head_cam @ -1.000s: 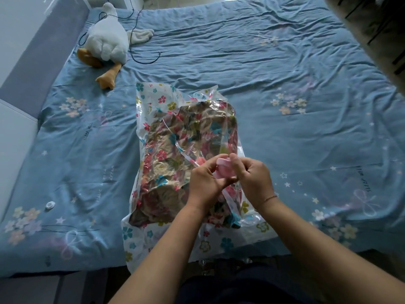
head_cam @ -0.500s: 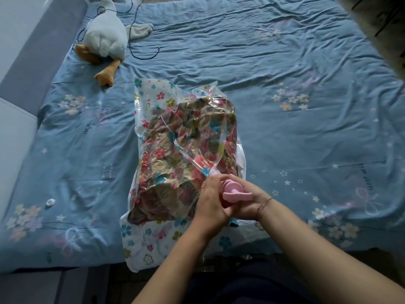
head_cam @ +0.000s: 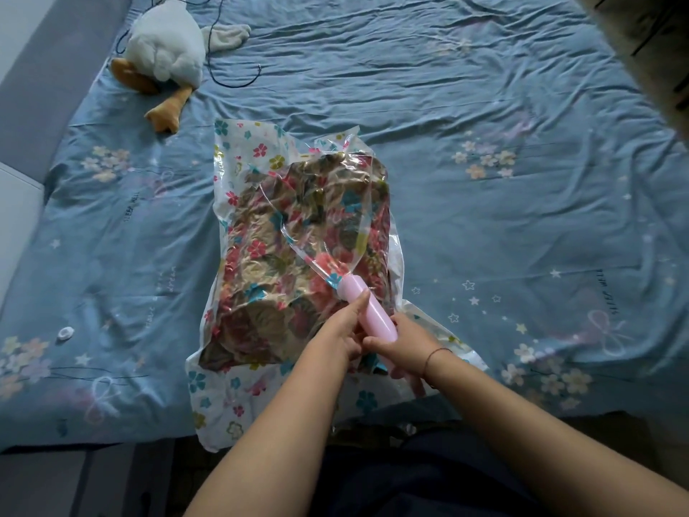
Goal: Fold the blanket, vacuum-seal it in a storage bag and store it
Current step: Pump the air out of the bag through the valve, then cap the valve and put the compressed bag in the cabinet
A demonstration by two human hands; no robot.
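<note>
A clear storage bag printed with small flowers lies on the bed, and the folded floral blanket sits inside it with the plastic drawn tight and wrinkled around it. A pink hand pump stands tilted on the bag's near right part, pulling the film up into a tent. My left hand grips the pump's barrel from the left. My right hand holds the pump's lower end; its fingers are partly hidden behind the pump.
The blue bedsheet spreads wide to the right and far side. A white plush duck and a black cable lie at the far left. A small white cap rests on the sheet at the near left.
The pump was first bunched between both hands over the bag. It now stands out long and tilted, and both hands have slid toward me along it. The film is lifted higher.
</note>
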